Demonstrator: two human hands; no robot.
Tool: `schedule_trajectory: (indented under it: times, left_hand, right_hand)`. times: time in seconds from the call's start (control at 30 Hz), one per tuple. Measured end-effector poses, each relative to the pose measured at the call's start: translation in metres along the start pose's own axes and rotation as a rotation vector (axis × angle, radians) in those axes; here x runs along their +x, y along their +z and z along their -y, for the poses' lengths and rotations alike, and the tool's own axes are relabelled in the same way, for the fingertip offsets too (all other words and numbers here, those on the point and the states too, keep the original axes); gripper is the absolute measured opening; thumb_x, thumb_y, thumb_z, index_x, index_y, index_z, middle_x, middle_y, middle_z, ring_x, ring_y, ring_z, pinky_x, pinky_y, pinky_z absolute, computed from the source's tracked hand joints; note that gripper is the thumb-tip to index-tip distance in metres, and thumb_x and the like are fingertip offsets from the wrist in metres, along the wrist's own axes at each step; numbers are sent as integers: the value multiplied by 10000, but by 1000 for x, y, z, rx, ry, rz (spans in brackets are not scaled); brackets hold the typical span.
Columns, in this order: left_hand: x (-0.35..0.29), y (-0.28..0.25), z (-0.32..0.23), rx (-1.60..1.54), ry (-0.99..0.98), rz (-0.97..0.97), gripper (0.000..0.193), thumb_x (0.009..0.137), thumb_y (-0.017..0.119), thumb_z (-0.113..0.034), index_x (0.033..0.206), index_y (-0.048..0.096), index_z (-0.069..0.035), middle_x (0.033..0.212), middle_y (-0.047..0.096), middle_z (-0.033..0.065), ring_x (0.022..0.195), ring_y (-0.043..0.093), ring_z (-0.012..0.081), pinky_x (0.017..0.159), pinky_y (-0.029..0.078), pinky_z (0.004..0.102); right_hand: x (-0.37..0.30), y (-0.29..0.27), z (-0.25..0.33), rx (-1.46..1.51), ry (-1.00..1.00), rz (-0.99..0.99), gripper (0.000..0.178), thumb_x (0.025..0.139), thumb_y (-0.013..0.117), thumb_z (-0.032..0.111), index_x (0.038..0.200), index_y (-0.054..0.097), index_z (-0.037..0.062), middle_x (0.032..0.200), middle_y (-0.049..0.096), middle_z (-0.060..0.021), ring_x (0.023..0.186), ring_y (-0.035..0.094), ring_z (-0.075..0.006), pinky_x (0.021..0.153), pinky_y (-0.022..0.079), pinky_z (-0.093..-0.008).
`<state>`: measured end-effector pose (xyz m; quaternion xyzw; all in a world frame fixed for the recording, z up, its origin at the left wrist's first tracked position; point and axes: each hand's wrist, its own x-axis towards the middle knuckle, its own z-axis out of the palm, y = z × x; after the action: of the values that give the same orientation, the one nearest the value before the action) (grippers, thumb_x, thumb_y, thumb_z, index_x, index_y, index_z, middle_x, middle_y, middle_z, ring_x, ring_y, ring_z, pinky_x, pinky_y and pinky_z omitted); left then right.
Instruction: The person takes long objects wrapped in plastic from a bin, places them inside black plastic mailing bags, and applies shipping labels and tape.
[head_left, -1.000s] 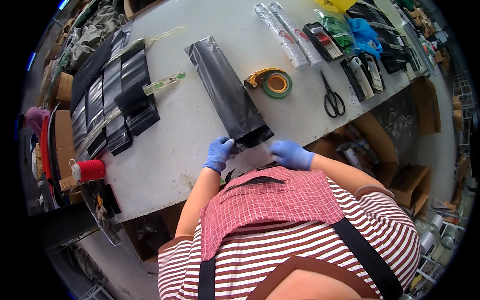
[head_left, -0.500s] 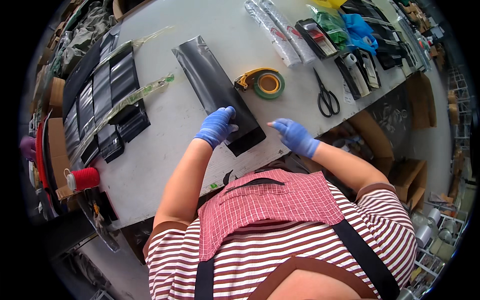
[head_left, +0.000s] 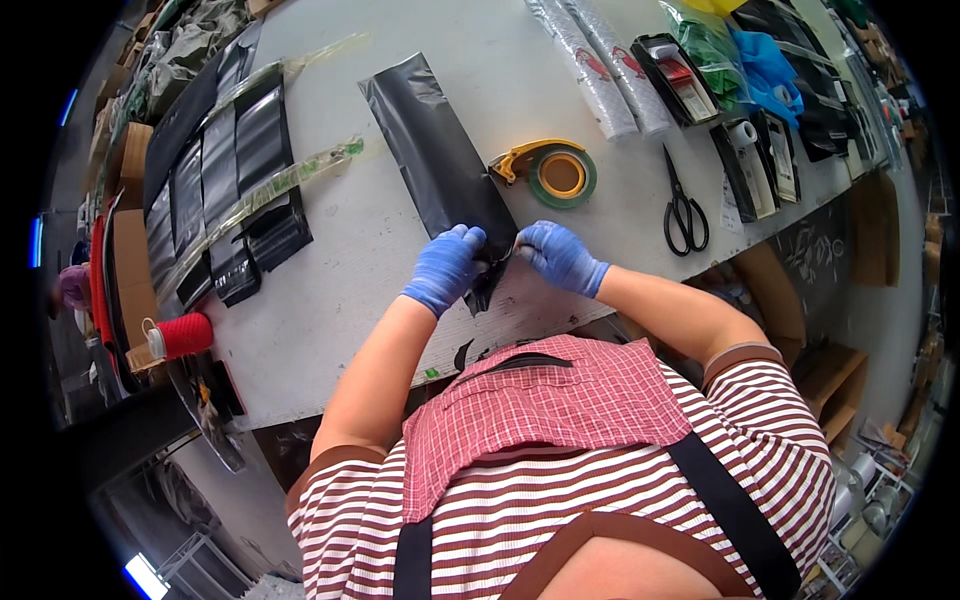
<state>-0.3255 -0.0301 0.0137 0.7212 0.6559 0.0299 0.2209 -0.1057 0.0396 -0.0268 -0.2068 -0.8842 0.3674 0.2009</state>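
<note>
A long, flat black plastic bag (head_left: 435,145) lies slantwise on the white table in front of me, its near end bunched and creased. My left hand (head_left: 446,268), in a blue glove, is closed on the left side of that end, with thumb and fingers pinching the plastic. From the other side my right hand (head_left: 564,259), gloved in blue too, pinches the bag's right edge near the same end. A yellow tape dispenser with a roll of tape (head_left: 560,176) lies just right of the bag. Black scissors (head_left: 685,215) rest farther right.
At the left, several black bags (head_left: 215,165) lie bound with clear tape strips. A spool of red cord (head_left: 185,336) sits by the table's left edge. Clear-wrapped rolls (head_left: 590,75) and black boxes with small goods (head_left: 676,82) stand at the far right.
My right hand has moved left onto the bag's near end and pinches it. That end, smooth before, is now folded and creased. The view has shifted slightly.
</note>
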Motion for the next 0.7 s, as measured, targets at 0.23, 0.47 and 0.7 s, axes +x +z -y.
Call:
schedule_trajectory:
  times: [0.23,0.47,0.7]
  left_hand:
    - [-35,-7,29,-352,286,-3,513,699,705,-100,1188,550,-104,1133,548,171,1025,555,380,890,484,430]
    - [-59,29,12,-34,295,-362,340,730,765,-176,1005,591,-81,1214,525,120,1059,564,297,880,483,401]
    - [-44,81,15,-1317,-720,-397,236,832,736,-215,734,654,-16,714,613,45,665,539,121,624,450,286]
  right_hand:
    - [20,19,4,80,570,-109,202,886,584,218,968,609,35,857,651,-227,846,612,-414,743,481,-472]
    - [25,13,6,61,591,-85,223,880,575,228,960,617,24,876,650,-240,858,611,-421,763,480,-480]
    - [39,20,22,-160,752,9,256,853,609,270,970,630,43,920,669,-215,891,634,-385,817,493,-456]
